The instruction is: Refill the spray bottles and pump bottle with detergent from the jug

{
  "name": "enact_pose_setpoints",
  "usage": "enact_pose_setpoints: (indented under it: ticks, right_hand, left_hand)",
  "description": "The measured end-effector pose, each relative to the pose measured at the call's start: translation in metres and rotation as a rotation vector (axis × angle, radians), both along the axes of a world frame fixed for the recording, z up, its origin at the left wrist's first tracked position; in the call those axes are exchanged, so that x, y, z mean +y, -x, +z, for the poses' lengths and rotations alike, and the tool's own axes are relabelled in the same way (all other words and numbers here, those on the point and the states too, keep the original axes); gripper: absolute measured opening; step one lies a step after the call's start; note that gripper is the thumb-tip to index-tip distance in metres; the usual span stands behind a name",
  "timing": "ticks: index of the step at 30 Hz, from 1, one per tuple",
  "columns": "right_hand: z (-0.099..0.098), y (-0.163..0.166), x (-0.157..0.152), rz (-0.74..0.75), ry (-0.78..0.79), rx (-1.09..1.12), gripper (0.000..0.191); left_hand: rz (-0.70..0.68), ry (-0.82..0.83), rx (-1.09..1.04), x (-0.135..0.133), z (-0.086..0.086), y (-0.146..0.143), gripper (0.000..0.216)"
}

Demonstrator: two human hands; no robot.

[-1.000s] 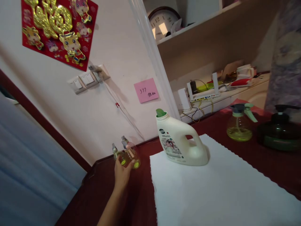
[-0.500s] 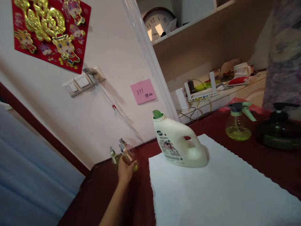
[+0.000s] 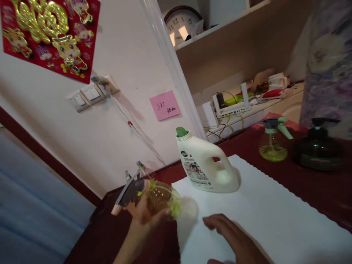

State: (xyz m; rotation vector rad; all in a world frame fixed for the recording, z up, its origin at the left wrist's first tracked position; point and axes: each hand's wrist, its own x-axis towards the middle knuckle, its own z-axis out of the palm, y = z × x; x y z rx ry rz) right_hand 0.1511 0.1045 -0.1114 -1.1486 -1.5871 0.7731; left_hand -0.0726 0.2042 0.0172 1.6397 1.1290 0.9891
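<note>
My left hand is wrapped round a clear spray bottle with a grey spray head and some yellow-green liquid. The bottle is off the table and tilted onto its side, its head to the left and its base over the edge of the white sheet. My right hand hovers above that sheet at the bottom, holding nothing, with thumb and fingers apart. Upright on the sheet stands a cream detergent jug with a green spout. Behind the raised bottle, other spray bottles are partly hidden.
On the dark red table, a spray bottle with yellow-green liquid stands at the right beside a dark pump bottle. A white router with cables sits on the ledge behind. A blue curtain hangs at the left.
My left hand has lifted the spray bottle off the table, bringing it nearer and tipping it sideways. My right hand has come into view at the bottom. The camera has shifted slightly.
</note>
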Motion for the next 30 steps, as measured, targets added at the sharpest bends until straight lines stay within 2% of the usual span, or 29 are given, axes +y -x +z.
enact_pose_setpoints:
  ticks: [3, 5, 7, 10, 13, 16, 19, 22, 26, 28, 30]
  right_hand:
    - [-0.003, 0.0, 0.0, -0.04, 0.084, 0.146, 0.088]
    - [-0.004, 0.001, -0.001, 0.019, 0.11, 0.241, 0.096]
    - [-0.002, 0.002, -0.001, 0.071, 0.126, 0.303, 0.093]
    - [0.003, 0.004, 0.001, 0.111, 0.114, 0.313, 0.082]
    - [0.009, 0.004, 0.001, 0.085, 0.118, 0.274, 0.081]
    - [0.01, 0.004, 0.001, -0.005, 0.172, 0.23, 0.076]
    - [0.009, 0.004, 0.001, 0.01, 0.178, 0.208, 0.071]
    - [0.006, 0.004, 0.003, 0.046, 0.145, 0.166, 0.072]
    - [0.003, 0.004, 0.007, 0.075, 0.151, 0.141, 0.076]
    - [0.002, 0.004, 0.008, 0.075, 0.163, 0.142, 0.08]
    - [0.0, 0.003, 0.009, 0.091, 0.166, 0.125, 0.086]
  left_hand:
    - [-0.258, 0.18, -0.11, -0.027, -0.011, -0.014, 0.063]
    - [-0.332, 0.171, -0.104, -0.038, -0.021, -0.018, 0.072]
    - [-0.341, 0.085, -0.031, -0.047, -0.028, -0.02, 0.074]
    - [-0.347, -0.019, 0.067, -0.055, -0.032, -0.025, 0.054]
    - [-0.346, -0.052, 0.071, -0.057, -0.032, -0.03, 0.038]
    - [-0.33, -0.12, 0.062, -0.052, -0.033, -0.03, 0.036]
    - [-0.316, -0.194, 0.044, -0.039, -0.032, -0.023, 0.047]
    - [-0.325, -0.249, 0.031, -0.022, -0.026, -0.013, 0.049]
    - [-0.522, -0.315, -0.052, -0.008, -0.012, -0.01, 0.045]
    - [-0.493, -0.401, -0.165, -0.01, -0.006, -0.014, 0.039]
    - [-0.364, -0.489, -0.26, -0.017, 0.0, -0.02, 0.035]
